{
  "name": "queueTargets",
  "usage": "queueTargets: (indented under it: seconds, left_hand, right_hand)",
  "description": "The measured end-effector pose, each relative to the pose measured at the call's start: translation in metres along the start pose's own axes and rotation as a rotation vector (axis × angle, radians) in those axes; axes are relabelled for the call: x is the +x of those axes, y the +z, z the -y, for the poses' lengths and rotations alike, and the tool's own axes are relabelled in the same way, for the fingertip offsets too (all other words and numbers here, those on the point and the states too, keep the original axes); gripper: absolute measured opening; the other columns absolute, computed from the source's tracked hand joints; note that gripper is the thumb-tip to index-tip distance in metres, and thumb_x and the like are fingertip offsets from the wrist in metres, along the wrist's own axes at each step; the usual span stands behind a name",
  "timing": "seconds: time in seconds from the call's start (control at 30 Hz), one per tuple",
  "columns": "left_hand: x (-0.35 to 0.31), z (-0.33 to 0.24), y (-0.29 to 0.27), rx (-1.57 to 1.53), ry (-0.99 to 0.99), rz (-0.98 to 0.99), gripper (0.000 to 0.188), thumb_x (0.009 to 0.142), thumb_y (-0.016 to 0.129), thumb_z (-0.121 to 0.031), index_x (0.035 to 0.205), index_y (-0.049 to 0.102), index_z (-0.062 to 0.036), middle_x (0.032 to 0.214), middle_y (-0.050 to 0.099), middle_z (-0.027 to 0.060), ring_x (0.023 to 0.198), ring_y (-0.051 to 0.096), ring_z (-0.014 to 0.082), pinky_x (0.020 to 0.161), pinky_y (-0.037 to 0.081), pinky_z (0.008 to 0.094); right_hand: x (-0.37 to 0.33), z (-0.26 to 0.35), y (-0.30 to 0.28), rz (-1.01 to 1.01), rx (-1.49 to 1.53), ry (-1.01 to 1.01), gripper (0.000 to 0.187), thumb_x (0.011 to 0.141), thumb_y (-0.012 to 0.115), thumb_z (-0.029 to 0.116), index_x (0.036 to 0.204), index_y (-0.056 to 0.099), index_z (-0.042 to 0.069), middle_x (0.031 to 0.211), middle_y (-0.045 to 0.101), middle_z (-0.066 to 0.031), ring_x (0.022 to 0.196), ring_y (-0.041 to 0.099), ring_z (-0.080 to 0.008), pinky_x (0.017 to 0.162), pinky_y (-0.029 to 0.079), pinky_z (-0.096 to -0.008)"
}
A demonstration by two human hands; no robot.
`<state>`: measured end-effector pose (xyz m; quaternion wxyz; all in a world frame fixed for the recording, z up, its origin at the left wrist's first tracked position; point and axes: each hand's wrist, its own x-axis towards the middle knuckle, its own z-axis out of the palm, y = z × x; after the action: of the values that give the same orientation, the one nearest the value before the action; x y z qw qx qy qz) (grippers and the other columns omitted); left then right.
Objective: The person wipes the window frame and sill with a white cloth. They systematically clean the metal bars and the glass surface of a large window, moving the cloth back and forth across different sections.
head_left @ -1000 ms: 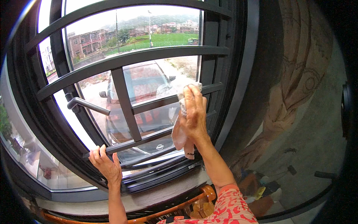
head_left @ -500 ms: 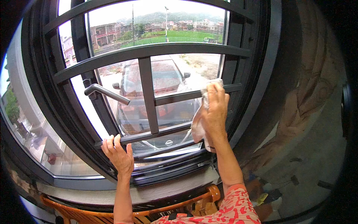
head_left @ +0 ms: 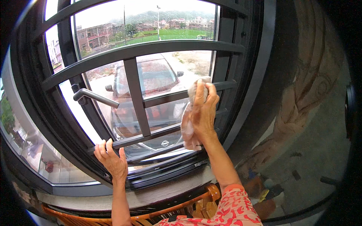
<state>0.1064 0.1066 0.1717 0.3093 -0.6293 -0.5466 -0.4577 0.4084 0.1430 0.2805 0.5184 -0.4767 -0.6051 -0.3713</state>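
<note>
My right hand (head_left: pixel 204 113) is closed on a pale, crumpled cloth (head_left: pixel 188 130). It presses the cloth over the short horizontal bar (head_left: pixel 166 98) of a dark metal window grille, towards the bar's right part; the cloth's loose end hangs below my fingers. At the lower left, my left hand (head_left: pixel 112 161) has its fingers hooked over the left end of a lower grille bar (head_left: pixel 151 136), the thumb pointing up. An upright bar (head_left: pixel 136 96) joins this lower bar to the long curved bar (head_left: pixel 151 47) above. My palms are hidden from view.
A grey window handle (head_left: pixel 96 97) juts out left of the grille. Below the sill (head_left: pixel 162 193) runs a wooden chair back (head_left: pixel 151 215). Behind the glass stands a parked car (head_left: pixel 158 84). A dark glossy surface (head_left: pixel 301 132) lies to the right.
The view has shifted slightly, so the window sits further left. My right hand and the cloth have slid a little left along the bar. My left hand keeps its place on the lower bar.
</note>
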Motion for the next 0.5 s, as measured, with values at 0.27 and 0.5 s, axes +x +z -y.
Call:
queueTargets:
  seconds: [0.27,0.5]
  left_hand:
    - [-0.002,0.002,0.0,0.004,0.016,0.003,0.053,0.086,0.065,-0.023,0.132,0.043,-0.0063,0.131,0.039,0.016,0.129,0.03,0.0388,0.11,0.023,0.0527]
    - [-0.002,0.003,0.0,0.014,0.022,0.026,0.053,0.088,0.062,-0.028,0.133,0.042,-0.006,0.131,0.039,0.0162,0.13,0.03,0.0386,0.11,0.023,0.0531]
  right_hand:
    - [-0.003,-0.053,-0.003,0.015,-0.126,0.177,0.088,0.064,0.071,-0.008,0.142,0.03,0.001,0.132,0.033,-0.0234,0.116,0.04,-0.0426,0.099,0.039,-0.0464]
    - [-0.001,-0.08,-0.006,-0.01,-0.114,0.297,0.085,0.068,0.068,-0.012,0.141,0.028,0.002,0.133,0.031,-0.0269,0.117,0.04,-0.046,0.1,0.038,-0.0479]
